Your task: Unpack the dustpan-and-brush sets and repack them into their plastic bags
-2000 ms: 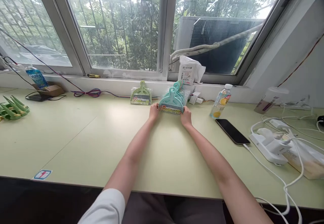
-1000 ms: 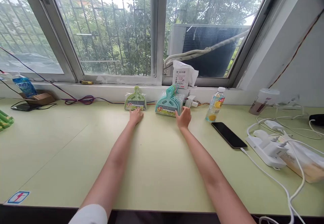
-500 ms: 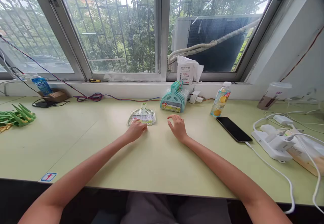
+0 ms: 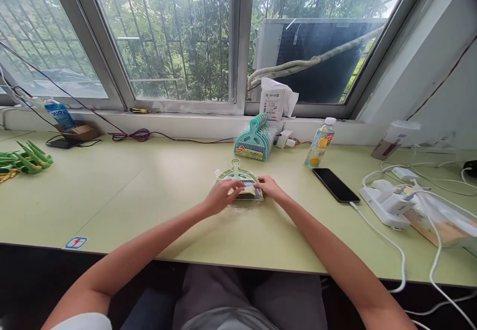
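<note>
Green wrapped dustpan set (image 4: 238,175), in front of the teal dustpans (image 4: 254,138), looks light, stiff and slippery, best held by its edges, where the right grip (image 4: 270,187) pinches, the half-curled left grip (image 4: 220,196) perhaps touching, I can't tell.

Broad open tabletop (image 4: 122,171) stretches left of the wrapped green dustpan set (image 4: 238,173), up to a green bundle (image 4: 32,160). Directly behind, a turquoise dustpan stack (image 4: 249,143) blocks the way; rightward, a bottle (image 4: 320,143), phone (image 4: 335,185) and power strip (image 4: 387,216) crowd passage.
</note>
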`<state>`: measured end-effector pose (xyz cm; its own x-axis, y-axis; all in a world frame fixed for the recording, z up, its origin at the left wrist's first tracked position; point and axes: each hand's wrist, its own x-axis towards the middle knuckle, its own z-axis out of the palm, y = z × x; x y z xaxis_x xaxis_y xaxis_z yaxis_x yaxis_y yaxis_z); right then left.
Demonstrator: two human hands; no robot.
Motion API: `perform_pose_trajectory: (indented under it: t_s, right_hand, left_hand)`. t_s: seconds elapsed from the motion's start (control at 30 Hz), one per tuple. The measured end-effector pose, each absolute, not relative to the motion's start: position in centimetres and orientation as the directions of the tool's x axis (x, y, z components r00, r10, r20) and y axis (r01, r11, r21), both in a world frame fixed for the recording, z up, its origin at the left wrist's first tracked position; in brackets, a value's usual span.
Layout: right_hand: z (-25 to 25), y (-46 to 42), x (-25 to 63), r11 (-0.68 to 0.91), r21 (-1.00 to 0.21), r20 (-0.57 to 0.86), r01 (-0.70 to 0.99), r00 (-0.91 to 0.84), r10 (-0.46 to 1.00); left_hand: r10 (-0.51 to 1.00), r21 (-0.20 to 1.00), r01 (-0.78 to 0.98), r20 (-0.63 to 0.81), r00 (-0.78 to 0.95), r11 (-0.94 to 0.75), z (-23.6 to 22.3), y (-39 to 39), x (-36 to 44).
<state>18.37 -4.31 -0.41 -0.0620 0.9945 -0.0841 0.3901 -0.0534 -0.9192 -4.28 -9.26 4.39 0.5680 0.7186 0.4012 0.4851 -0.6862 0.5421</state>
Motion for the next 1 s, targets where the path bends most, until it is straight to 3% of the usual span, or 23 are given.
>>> perform_pose_trajectory:
  t_s: [0.1,0.17,0.23,0.33,0.4,0.53,0.67,0.73,0.8,0.9,1.0]
  right_hand:
    - [-1.0,-3.5,19.8,-0.015,-0.932,0.041,0.362,0.144,0.989]
    - [-1.0,-3.0,20.5,0.041,-0.935,0.122,0.352,0.211,0.970]
    - [-0.9,-2.6,21.1,0.090,-0.932,0.184,0.352,0.244,0.952]
    - [-0.9,-2.3,21.2,0.153,-0.920,0.250,0.362,0.239,0.938]
    - [-0.8,-1.9,20.6,0.175,-0.910,0.264,0.375,0.198,0.944]
    - [-0.4,-1.3,18.3,0.169,-0.852,0.276,0.496,0.151,0.949]
    - [0.2,-2.1,16.1,0.159,-0.712,0.505,0.683,0.341,0.793]
    - [0.3,-3.0,15.3,0.184,-0.611,0.618,0.770,0.317,0.720]
    - [0.1,-3.9,14.8,0.247,-0.569,0.629,0.784,0.223,0.744]
    - [-0.6,-4.4,14.6,0.265,-0.693,0.503,0.671,0.186,0.844]
    - [-1.3,-4.2,15.0,0.154,-0.902,0.277,0.404,0.267,0.923]
  left_hand:
    - [0.850,0.695,0.492,0.464,0.251,-0.524,5.0,-4.0,-4.5]
    - [0.958,0.866,0.411,0.263,0.113,-0.286,4.6,-0.9,-4.8]
    - [0.976,0.968,0.245,0.001,0.219,-0.056,3.8,0.9,-5.1]
    - [0.886,0.993,0.051,-0.120,0.447,0.108,2.5,1.5,-5.7]
    - [0.863,0.989,0.016,-0.136,0.486,0.147,1.8,1.4,-6.1]
    - [0.905,0.985,-0.040,-0.136,0.403,0.166,0.6,1.5,-6.7]
    - [0.963,0.983,-0.142,-0.077,0.257,0.117,-0.3,2.2,-6.3]
    - [0.973,0.980,-0.159,-0.083,0.217,0.120,-0.5,2.6,-6.0]
    - [0.975,0.975,-0.180,-0.090,0.204,0.128,-0.5,2.8,-5.8]
    - [0.972,0.966,-0.231,-0.065,0.225,0.119,-0.3,2.8,-5.7]
    - [0.954,0.956,-0.277,-0.013,0.299,0.100,-0.1,2.4,-5.5]
